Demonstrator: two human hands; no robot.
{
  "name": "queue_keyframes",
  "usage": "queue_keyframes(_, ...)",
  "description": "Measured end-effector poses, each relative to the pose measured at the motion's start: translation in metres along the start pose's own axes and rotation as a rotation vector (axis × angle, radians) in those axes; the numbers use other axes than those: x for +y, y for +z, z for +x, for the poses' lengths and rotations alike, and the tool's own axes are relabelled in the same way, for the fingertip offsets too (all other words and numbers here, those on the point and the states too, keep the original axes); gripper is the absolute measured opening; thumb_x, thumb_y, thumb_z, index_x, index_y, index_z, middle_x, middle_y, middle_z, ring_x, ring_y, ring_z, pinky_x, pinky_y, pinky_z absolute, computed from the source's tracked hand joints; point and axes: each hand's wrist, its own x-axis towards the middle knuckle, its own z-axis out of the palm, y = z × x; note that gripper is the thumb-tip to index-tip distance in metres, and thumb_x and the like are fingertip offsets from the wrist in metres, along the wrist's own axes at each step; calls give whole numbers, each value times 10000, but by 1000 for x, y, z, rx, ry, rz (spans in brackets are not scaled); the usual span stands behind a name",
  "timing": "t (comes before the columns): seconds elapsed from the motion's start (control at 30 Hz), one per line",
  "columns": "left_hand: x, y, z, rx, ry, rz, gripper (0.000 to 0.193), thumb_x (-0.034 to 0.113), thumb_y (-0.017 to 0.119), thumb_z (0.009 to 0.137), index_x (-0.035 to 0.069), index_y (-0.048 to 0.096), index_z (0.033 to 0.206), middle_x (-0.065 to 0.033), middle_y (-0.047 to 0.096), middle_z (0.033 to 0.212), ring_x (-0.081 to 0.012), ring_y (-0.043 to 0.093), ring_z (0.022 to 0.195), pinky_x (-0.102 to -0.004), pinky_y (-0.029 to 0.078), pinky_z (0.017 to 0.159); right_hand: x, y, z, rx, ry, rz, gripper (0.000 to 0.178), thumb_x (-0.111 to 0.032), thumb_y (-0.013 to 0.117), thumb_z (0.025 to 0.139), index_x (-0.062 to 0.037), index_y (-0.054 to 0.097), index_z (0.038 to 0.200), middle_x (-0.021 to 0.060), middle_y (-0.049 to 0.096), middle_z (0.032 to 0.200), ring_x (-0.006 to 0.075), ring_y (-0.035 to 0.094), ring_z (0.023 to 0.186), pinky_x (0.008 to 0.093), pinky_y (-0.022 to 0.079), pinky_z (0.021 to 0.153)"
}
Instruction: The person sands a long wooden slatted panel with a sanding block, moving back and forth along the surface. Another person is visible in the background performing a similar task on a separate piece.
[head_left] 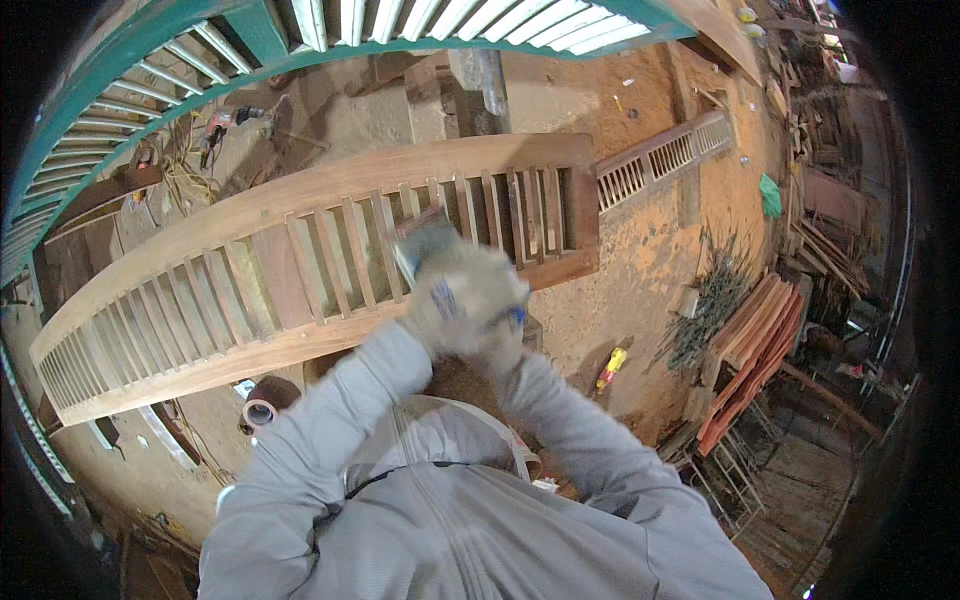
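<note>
A long brown wooden louvred shutter panel lies in front of me, its slats running across between two rails. Over its near rail, toward the right end, my gloved hands are together and smeared by motion. My left hand, in an off-white glove with a blue mark, is closed on a flat grey-green piece resting at the slats; its exact kind is too blurred to tell. Close against the left hand is my right hand, also gloved, its fingers blurred and partly hidden.
A green-framed shutter with pale slats stands beyond the panel. Another wooden louvred panel lies at the far right. A red power tool with cords is at the left. A yellow-and-red object and stacked reddish boards lie right.
</note>
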Motion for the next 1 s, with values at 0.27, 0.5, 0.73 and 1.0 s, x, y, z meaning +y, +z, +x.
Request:
queue_keyframes(0.27, -171, -61, 108, 404, 159, 258, 319, 320, 742, 717, 172, 728, 999, -73, 715, 981, -356, 674, 984, -520, 513, 866, -25, 18, 238, -14, -279, -578, 581, -481, 854, 785, -83, 688, 1175, 128, 728, 1125, 327, 706, 1033, 412, 576, 900)
queue_keyframes(0.5, -68, 11, 34, 221, 61, 80, 344, 309, 761, 653, 182, 714, 970, -75, 690, 932, -322, 678, 924, -482, 524, 806, 14, -2, 60, 55, -220, -540, 614, -209, 795, 851, -74, 527, 1386, 165, 584, 1344, 331, 602, 1182, 445, 512, 977)
queue_keyframes(0.73, 30, 37, 19, -255, 58, 56, 324, 287, 744, 656, 185, 702, 961, -77, 664, 885, -304, 676, 914, -462, 533, 781, 48, -19, -65, 135, 389, 405, 494, -190, 752, 894, -71, 580, 1341, 104, 639, 1281, 249, 646, 1137, 410, 544, 932)
queue_keyframes(1.0, -133, -35, 115, -76, -237, 156, 387, 328, 602, 960, 189, 652, 1318, -91, 672, 1324, -255, 653, 1196, -398, 516, 1006, 22, -15, 215, 99, -272, -392, 633, -561, 830, 790, -60, 691, 1152, 181, 704, 1129, 328, 694, 1049, 423, 564, 884)
